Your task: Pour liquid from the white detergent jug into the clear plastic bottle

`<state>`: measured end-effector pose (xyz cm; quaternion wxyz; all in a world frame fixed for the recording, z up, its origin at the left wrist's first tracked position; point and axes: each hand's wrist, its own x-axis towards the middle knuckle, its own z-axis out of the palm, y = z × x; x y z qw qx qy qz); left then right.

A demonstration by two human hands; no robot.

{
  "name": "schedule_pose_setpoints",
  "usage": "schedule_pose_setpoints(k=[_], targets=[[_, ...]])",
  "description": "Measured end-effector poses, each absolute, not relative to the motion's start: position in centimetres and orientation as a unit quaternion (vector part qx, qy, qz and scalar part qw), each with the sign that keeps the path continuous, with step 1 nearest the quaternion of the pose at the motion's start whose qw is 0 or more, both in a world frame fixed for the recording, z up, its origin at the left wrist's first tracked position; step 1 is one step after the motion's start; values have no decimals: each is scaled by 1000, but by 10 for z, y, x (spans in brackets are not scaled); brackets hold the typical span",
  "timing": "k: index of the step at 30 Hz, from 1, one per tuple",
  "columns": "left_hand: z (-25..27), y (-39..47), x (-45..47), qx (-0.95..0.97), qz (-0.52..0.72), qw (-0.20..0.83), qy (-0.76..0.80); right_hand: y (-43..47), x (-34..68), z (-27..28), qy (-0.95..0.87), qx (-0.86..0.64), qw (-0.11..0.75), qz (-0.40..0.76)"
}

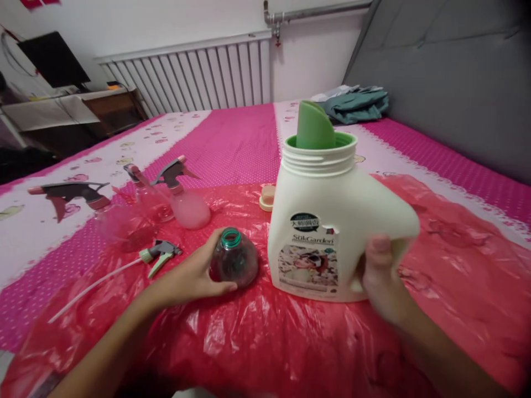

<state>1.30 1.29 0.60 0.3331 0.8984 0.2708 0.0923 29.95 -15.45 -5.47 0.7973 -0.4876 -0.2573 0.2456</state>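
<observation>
1. Two hands at work over a red plastic sheet spread on the pink bed cover.
2. Our left hand is curled loosely round the small round bottle; the thumb lies along its near side, and the other fingers are hidden behind it. The bottle stands upright on the sheet with its green neck open and no sprayer fitted.
3. Our right hand grips the handle of the white detergent jug, the thumb pressed on the handle's near face, fingers wrapped out of sight behind. The jug stands flat on the sheet, just right of the small bottle, not touching it as far as we can tell.
4. Done, by our judgement: jug uncapped, green pour spout exposed; small bottle opened, its trigger sprayer with tube lying to the left.
5. Left: nothing is being poured; the jug is not tilted.
6. Also present: three spray bottles further left, and a small cap behind the jug.
</observation>
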Motion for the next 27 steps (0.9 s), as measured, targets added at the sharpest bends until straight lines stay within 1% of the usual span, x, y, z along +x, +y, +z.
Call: schedule_pose_setpoints(k=[1, 3, 6, 8, 17, 21, 24, 26, 27], targets=[[7, 12, 14, 897, 93, 336, 272, -154, 300, -50, -268, -509, 785, 230], [9, 11, 15, 895, 96, 345, 265, -152, 300, -33, -307, -504, 759, 274], [11, 12, 17, 895, 105, 354, 248, -148, 297, -2, -305, -441, 787, 305], [10, 12, 18, 894, 106, 363, 240, -146, 294, 12, -304, -420, 786, 337], [10, 13, 22, 893, 142, 363, 226, -137, 295, 15, -289, -373, 814, 340], [12, 13, 34, 882, 164, 379, 227, -142, 293, 29, -283, -373, 815, 343], [13, 11, 42, 873, 186, 390, 225, -145, 291, 45, -264, -413, 790, 368], [12, 10, 46, 877, 220, 370, 212, -148, 289, 53, -257, -450, 760, 392], [11, 9, 48, 876, 234, 366, 208, -150, 289, 56, -282, -443, 753, 397]])
